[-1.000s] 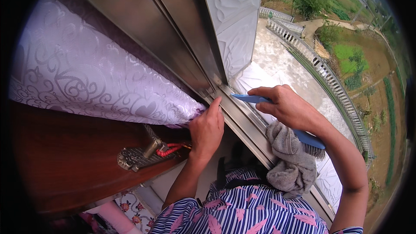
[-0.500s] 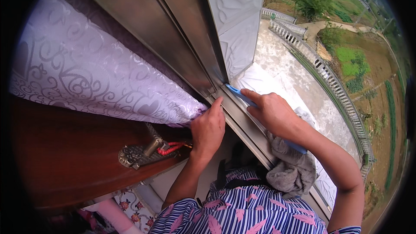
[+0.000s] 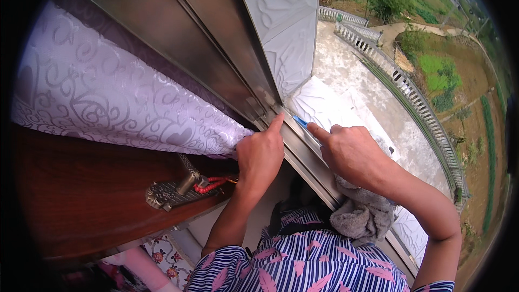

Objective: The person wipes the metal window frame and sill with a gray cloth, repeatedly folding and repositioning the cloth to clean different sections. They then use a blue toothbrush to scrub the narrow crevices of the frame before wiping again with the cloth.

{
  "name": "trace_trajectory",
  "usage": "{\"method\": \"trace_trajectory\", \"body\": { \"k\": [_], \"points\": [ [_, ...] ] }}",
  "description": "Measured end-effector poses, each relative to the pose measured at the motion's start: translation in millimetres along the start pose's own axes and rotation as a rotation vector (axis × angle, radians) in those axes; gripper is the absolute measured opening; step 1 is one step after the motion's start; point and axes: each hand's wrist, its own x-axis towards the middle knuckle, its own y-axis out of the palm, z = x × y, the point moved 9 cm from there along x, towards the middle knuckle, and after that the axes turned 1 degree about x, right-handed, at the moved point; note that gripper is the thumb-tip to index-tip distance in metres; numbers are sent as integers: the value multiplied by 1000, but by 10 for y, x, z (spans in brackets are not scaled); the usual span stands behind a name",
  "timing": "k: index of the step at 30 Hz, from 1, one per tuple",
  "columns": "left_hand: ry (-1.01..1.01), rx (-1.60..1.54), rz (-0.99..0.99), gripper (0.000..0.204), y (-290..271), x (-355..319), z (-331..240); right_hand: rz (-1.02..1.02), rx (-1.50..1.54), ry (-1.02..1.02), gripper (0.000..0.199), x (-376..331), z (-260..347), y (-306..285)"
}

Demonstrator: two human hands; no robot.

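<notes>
My right hand (image 3: 354,151) grips a slim blue tool (image 3: 300,121), with its index finger stretched along it. The tool's narrow tip rests at the metal window track (image 3: 311,154), near the corner by the upright frame. Its exact kind is hidden by my fingers. My left hand (image 3: 260,157) lies against the inner side of the track. Its index finger points out onto the metal, close to the tool's tip, and its other fingers are bent and partly hidden. I see nothing held in it. A grey cloth (image 3: 365,219) drapes over the sill below my right forearm.
A shiny patterned lilac curtain (image 3: 119,86) hangs left of the metal window frame (image 3: 184,27). Below it, a brown wooden door (image 3: 92,194) carries a metal handle (image 3: 186,184) with a red beaded string. Outside, a balustrade (image 3: 400,81) borders a paved yard far below.
My right hand has shifted slightly right, drawing the tool's tip back from the corner along the track. My left index finger has slid a little farther up over the metal.
</notes>
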Motion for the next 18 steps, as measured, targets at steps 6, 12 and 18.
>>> {"method": "trace_trajectory", "body": {
  "k": [6,12,18],
  "points": [
    [54,133,80,34,43,64,-122,-54,-31,-73,37,-70,127,-83],
    [113,61,136,41,147,95,-384,-41,251,-59,42,-25,-4,-85],
    [167,-509,-226,24,-332,-18,-677,-542,552,267,40,-315,-888,-908]
  ]
}}
